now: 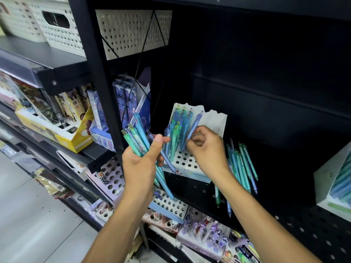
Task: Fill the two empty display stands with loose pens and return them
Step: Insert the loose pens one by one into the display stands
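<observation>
Your left hand [141, 160] is closed around a bundle of pens [135, 140], teal and blue, clip ends fanning up and away from the fist, tips sticking out below your palm. Thumb is pressed across the top of the bundle.

Your right hand [206, 149] has a pinch on a single blue pen [193, 128], thumb and fingertips clamped on its lower half. The pen leans up and to the left from the pinch, tip end down over the white display stand [185, 160]. Can't tell whether the tip is in a hole.

That stand sits on the black shelf [281, 186] right under and in front of your right hand. Its back rows hold upright pens [177, 133], just left of your pinch; front-row holes are bare.

Loose pens [242, 166] lie on the shelf just right of your right wrist.

A second holed stand [171, 205], nearly empty, sits below your left forearm, one level down.
</observation>
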A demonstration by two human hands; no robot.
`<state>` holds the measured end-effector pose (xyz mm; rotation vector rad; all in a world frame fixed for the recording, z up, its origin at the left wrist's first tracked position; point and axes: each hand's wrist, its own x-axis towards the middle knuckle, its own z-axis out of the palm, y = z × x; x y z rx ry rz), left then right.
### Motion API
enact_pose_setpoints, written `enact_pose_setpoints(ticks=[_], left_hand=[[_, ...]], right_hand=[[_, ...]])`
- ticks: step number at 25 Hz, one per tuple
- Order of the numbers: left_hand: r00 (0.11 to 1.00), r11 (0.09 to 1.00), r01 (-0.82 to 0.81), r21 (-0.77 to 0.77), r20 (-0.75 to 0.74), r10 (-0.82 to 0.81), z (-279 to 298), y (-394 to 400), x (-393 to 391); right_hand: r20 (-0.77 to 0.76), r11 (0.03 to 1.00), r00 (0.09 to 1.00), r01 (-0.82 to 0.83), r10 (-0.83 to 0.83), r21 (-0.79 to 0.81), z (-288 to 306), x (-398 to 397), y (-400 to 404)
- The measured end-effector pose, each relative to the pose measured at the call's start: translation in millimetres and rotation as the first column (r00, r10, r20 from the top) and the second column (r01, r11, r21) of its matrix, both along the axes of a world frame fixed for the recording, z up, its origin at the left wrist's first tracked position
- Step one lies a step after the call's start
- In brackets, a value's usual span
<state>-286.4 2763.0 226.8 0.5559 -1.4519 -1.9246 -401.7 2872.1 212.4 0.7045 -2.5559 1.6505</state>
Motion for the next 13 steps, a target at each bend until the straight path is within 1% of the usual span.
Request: enact_pose_setpoints(ticks=[2,7,9,11,13], left_hand=[[1.0,1.0,0.0,-0.002,-0.001,0.0,-0.5,-1.6,1.1],[1.0,1.0,0.02,0.017,-0.01,-0.019,-0.6,1.1,0.0],[1.0,0.999,0.022,0.041,-0.014,-0.022,-1.2,3.1,-1.9],[1.0,0.999,0.023,0.042,-0.009,-0.023,-2.1,4.5,-3.1],[1.0,0.999,0.022,0.043,-0.008,-0.021,-2.5,5.9,-3.6]], right_hand=[[-0.008,0.997,1.0,-0.018,0.019,0.071,-8.1,0.1,-2.3],[-0.103,0.965,0.994,0.002,0.026,0.262,-6.9,-3.7,-4.3],[-0.134,0.96,0.99,0.006,0.033,0.28,-5.0,-4.4,-2.6],[-0.131,0.967,0.99,-0.02,0.055,0.255,-4.5,-3.3,-4.7],[-0.18,0.945,0.98,-0.018,0.081,0.328,-5.9,-2.2,-8.3]])
